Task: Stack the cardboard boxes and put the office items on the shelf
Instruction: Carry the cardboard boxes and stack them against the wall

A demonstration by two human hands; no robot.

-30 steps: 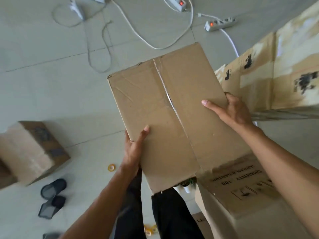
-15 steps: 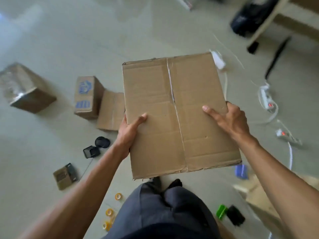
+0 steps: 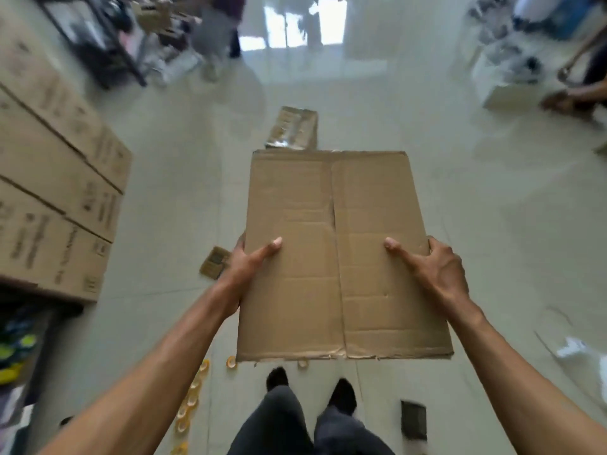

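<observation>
Cardboard box [image 3: 341, 257]: we pinch its sides, left hand [image 3: 244, 267] at 9, right hand [image 3: 435, 270] at 3 o'clock; our thumb-and-fingers hold may slip.

**Box held level over the floor, stack to the left**

The cardboard box [image 3: 341, 257] sits between the left hand [image 3: 244, 269] and right hand [image 3: 433, 269], above the floor [image 3: 492, 208]. The stacked boxes [image 3: 56, 198] stand to its left. A small box [image 3: 292, 128] lies beyond its far edge. Tape rolls [image 3: 190, 399] trail along the floor left of the feet.
</observation>
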